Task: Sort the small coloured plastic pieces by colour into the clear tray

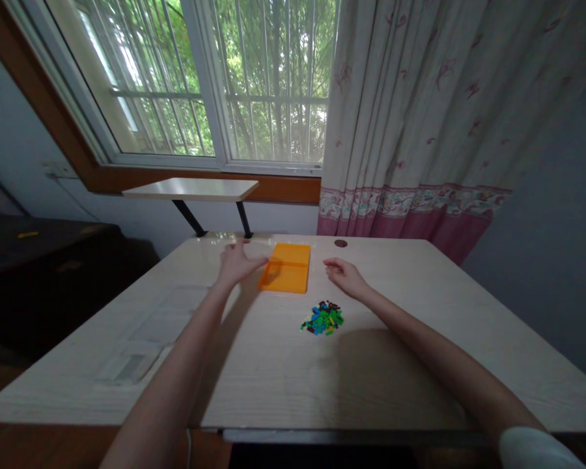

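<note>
Window [273,85] at 11 o'clk, curtain [410,117] at 1, pale tabletop [400,267] below. Orange tray [293,279] w/ two sections lies nr the far side. L hand [237,264] at its 9 o'clk: fingers spread, thumb right by the tray edge, contact unclear. R hand [346,279] at its 3 o'clk, apart from it: fingers loosely curled, can't tell if gripping anything. Pile of small coloured pcs [325,319] at tray's 5 o'clk.
</note>
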{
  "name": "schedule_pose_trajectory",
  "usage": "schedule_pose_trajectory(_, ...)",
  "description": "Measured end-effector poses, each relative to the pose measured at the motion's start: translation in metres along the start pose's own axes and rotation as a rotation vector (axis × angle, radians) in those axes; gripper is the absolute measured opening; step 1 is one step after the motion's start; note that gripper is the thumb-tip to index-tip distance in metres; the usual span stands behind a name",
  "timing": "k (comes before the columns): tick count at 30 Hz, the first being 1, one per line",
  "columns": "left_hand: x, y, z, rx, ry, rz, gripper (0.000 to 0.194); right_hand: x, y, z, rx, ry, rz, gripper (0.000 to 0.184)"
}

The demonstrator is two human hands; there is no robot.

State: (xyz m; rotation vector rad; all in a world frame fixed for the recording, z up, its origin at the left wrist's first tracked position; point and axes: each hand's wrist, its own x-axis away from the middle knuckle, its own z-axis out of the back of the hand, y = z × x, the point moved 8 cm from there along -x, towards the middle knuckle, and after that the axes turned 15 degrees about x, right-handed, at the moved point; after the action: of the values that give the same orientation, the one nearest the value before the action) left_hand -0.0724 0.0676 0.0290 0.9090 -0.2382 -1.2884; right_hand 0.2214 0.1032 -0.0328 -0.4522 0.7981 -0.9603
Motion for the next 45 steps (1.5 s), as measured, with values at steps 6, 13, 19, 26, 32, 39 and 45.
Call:
schedule_pose_trajectory(6, 0.035, 0.060, -0.090, 0.587, -0.148, -0.019, 0.064, 0.016, -0.057, 0.005, 0.016, 0.132, 0.231, 0.088)
schedule_pose_trajectory(13, 0.057, 0.064, -0.099, 0.757, -0.097, -0.017, 0.077, 0.024, -0.072, 0.012, 0.113, 0.249, 0.242, 0.077)
schedule_pose_trajectory(19, 0.067, 0.047, -0.105, 1.118, -0.127, 0.085, 0.054, 0.022, -0.060, 0.018, 0.009, 0.297, 0.176, 0.070)
schedule_pose_trajectory(26, 0.079, 0.057, -0.128, 1.491, -0.422, 0.201, 0.044, 0.017, -0.042, 0.002, -0.392, 0.170, 0.079, 0.060)
schedule_pose_trajectory(32, 0.082, 0.069, -0.115, 1.498, -0.427, 0.107, 0.043, 0.019, -0.044, -0.019, -0.425, -0.033, 0.077, 0.053)
schedule_pose_trajectory(39, 0.074, 0.062, -0.105, 1.375, -0.253, 0.027, 0.053, 0.023, -0.064, 0.000, -0.202, 0.039, 0.220, 0.045)
schedule_pose_trajectory(45, 0.078, 0.068, -0.104, 1.284, -0.258, -0.044, 0.055, 0.031, -0.084, -0.001, -0.105, -0.029, 0.343, 0.042)
